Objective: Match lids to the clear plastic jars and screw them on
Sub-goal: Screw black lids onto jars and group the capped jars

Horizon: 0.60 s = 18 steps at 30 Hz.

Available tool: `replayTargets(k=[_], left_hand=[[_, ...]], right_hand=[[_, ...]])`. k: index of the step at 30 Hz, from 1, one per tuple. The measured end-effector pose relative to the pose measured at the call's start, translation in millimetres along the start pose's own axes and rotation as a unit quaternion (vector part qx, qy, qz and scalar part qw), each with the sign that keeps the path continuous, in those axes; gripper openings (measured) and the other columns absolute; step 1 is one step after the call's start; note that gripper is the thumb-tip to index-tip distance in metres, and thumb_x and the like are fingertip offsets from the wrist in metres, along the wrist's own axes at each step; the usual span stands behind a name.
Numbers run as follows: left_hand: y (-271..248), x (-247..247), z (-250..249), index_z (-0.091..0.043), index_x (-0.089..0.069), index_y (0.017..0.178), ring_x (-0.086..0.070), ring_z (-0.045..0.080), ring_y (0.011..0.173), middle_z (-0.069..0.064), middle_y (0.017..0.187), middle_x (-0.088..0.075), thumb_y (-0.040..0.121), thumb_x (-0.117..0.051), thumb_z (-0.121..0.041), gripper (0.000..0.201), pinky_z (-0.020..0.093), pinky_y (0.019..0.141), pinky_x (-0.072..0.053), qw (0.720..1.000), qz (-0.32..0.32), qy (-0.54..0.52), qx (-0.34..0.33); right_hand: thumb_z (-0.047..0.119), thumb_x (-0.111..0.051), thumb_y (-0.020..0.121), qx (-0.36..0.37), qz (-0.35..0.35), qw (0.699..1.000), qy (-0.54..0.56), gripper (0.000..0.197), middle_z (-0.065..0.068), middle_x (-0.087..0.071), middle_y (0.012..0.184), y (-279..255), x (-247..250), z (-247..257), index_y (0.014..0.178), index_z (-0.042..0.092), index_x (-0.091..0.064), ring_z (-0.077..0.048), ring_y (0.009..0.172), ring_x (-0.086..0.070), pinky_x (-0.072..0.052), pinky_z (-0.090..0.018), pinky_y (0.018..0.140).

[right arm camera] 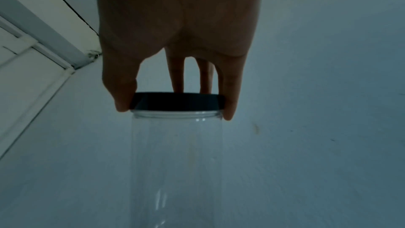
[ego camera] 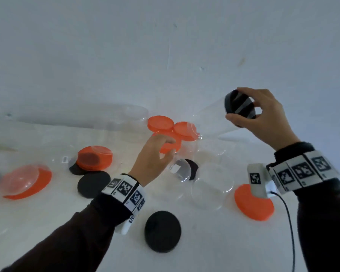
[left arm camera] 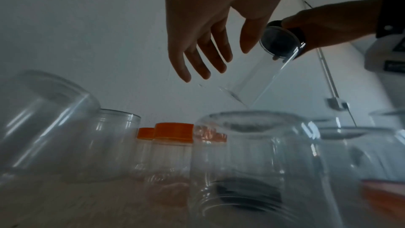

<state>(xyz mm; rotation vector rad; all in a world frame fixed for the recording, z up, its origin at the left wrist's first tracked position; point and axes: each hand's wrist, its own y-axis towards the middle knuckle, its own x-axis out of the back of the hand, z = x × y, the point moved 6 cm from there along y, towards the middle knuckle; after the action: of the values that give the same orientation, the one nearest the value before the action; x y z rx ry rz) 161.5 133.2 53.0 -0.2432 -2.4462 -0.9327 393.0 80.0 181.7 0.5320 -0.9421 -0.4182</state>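
My right hand (ego camera: 238, 104) grips a black lid (ego camera: 240, 107) that sits on the mouth of a clear jar (ego camera: 210, 118). It holds the jar tilted in the air, base pointing down-left. In the right wrist view thumb and fingers pinch the rim of the lid (right arm camera: 177, 101), and the jar (right arm camera: 175, 162) hangs below it. My left hand (ego camera: 170, 148) hovers with straight fingers over the cluster of jars and holds nothing. The left wrist view shows this open hand (left arm camera: 201, 61) just left of the held jar (left arm camera: 260, 79), not touching it.
Loose black lids (ego camera: 162, 231) (ego camera: 93, 183) and a loose orange lid (ego camera: 253, 203) lie on the white table. Several orange-lidded jars (ego camera: 160, 124) (ego camera: 94, 158) (ego camera: 26, 181) stand or lie around. An open clear jar (ego camera: 212, 185) stands under my right wrist.
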Motion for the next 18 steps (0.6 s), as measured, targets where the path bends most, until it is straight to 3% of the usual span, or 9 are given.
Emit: replayTargets(k=[3,5,8,9,12,13,18], left_hand=[[10.1,-31.0,4.0,-0.010,-0.063,0.110,-0.052,0.014,0.108,-0.001,0.113,-0.061,0.086,-0.058,-0.024,0.028,0.021,0.091,-0.040,0.997,0.044,0.065,-0.014],[11.6,-47.4,7.9,-0.011,-0.064,0.112,-0.054,0.017,0.108,0.001,0.114,-0.061,0.084,-0.048,-0.039,0.043,0.030,0.089,-0.045,0.991,0.086,0.102,-0.027],[9.2,-65.1,11.7,-0.009,-0.065,0.108,-0.057,0.021,0.103,0.004,0.109,-0.064,0.081,-0.040,-0.045,0.051,0.038,0.085,-0.048,0.974,0.147,0.161,-0.053],[9.2,-67.6,13.2,-0.008,-0.066,0.106,-0.056,0.020,0.102,0.004,0.108,-0.063,0.081,-0.037,-0.048,0.055,0.036,0.085,-0.047,0.971,0.163,0.165,-0.049],[7.5,-70.0,23.0,-0.014,-0.064,0.114,-0.049,0.008,0.108,-0.003,0.117,-0.058,0.074,-0.026,-0.061,0.072,0.012,0.086,-0.033,0.968,0.199,0.147,0.027],[7.2,-69.9,25.4,-0.018,-0.062,0.118,-0.047,0.004,0.109,-0.006,0.120,-0.056,0.073,-0.025,-0.063,0.074,0.008,0.085,-0.030,0.969,0.197,0.145,0.042],[4.5,-67.9,28.7,-0.026,-0.061,0.119,-0.046,-0.003,0.107,-0.016,0.118,-0.053,0.073,-0.030,-0.066,0.068,0.018,0.091,-0.036,0.971,0.179,0.137,0.077]], right_hand=[[0.030,-0.078,0.072,-0.014,-0.009,1.000,-0.010,0.063,-0.005,-0.048,0.124,16.8,-1.2,-35.0,0.128,0.022,-0.052,-0.021,0.111,-0.051,-0.037,-0.025,0.090],[0.030,-0.077,0.072,-0.018,-0.002,1.000,-0.017,0.062,-0.007,-0.047,0.126,26.9,-6.9,-54.7,0.128,0.020,-0.052,-0.022,0.114,-0.048,-0.034,-0.023,0.089],[0.030,-0.077,0.073,-0.026,0.018,0.999,-0.024,0.062,-0.007,-0.045,0.128,43.6,-18.7,-82.5,0.128,0.019,-0.051,-0.024,0.118,-0.045,-0.032,-0.023,0.090],[0.031,-0.077,0.073,-0.027,0.027,0.999,-0.025,0.062,-0.007,-0.045,0.129,49.1,-23.4,-90.8,0.128,0.019,-0.051,-0.025,0.119,-0.044,-0.033,-0.024,0.090],[0.033,-0.076,0.074,-0.032,0.061,0.997,-0.036,0.064,-0.008,-0.043,0.131,65.1,-40.5,-113.8,0.130,0.019,-0.049,-0.027,0.120,-0.042,-0.034,-0.029,0.091],[0.033,-0.075,0.074,-0.035,0.075,0.996,-0.041,0.064,-0.008,-0.043,0.131,70.2,-47.1,-120.6,0.130,0.019,-0.049,-0.027,0.120,-0.042,-0.035,-0.030,0.090],[0.037,-0.074,0.075,-0.039,0.145,0.987,-0.065,0.062,-0.011,-0.043,0.130,88.9,-82.9,-147.9,0.128,0.018,-0.050,-0.031,0.119,-0.042,-0.039,-0.041,0.095]])
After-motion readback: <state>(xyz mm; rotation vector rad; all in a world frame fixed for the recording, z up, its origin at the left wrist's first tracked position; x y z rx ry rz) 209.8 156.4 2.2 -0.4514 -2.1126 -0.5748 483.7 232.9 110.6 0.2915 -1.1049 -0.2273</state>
